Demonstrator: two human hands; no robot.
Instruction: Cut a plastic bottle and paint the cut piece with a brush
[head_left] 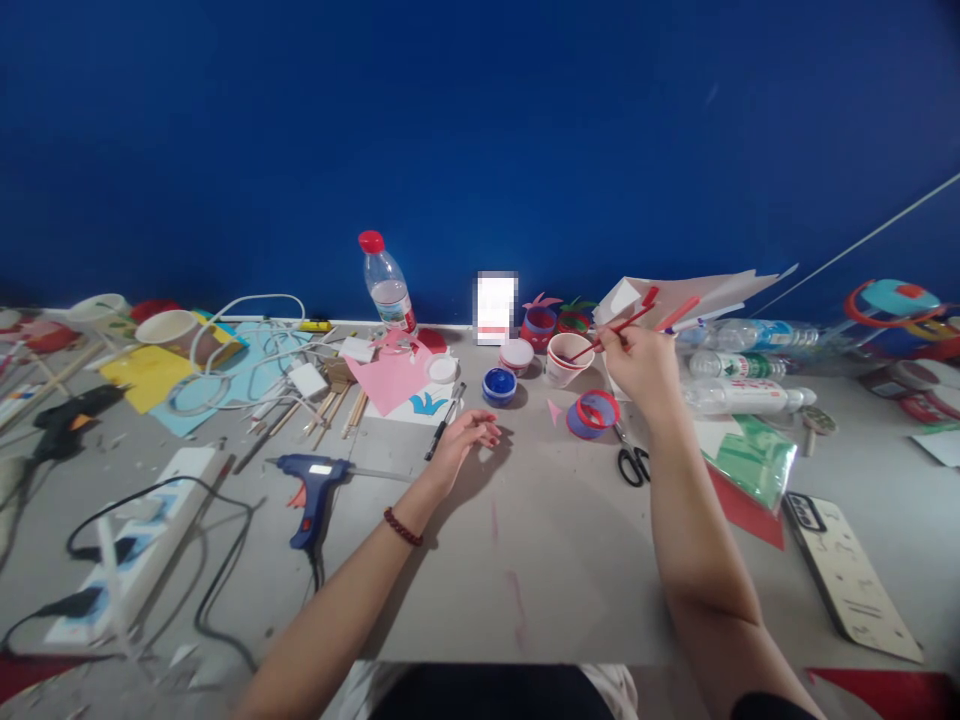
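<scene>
My right hand (641,360) pinches a paintbrush (600,340) with a red handle. Its lower end reaches into a white paper cup (568,362), where the tip is hard to see. My left hand (469,440) hangs over the table, its fingers loosely bent and apart, with nothing in them. Just beyond it stands an uncovered jar of blue paint (499,386). A pale pink-lidded jar (516,355) is behind that one. Between the hands, closer to the right forearm, a purple ring with a red rim (592,413) rests beside black-handled scissors (634,465).
A blue glue gun (311,490) and a white power strip (139,545) with trailing cords lie at left. A red-capped bottle (388,285) stands behind pink paper (386,375). Several plastic bottles (742,395) lie at right, with a phone (853,575) nearer. A blue wall (480,150) bounds the back.
</scene>
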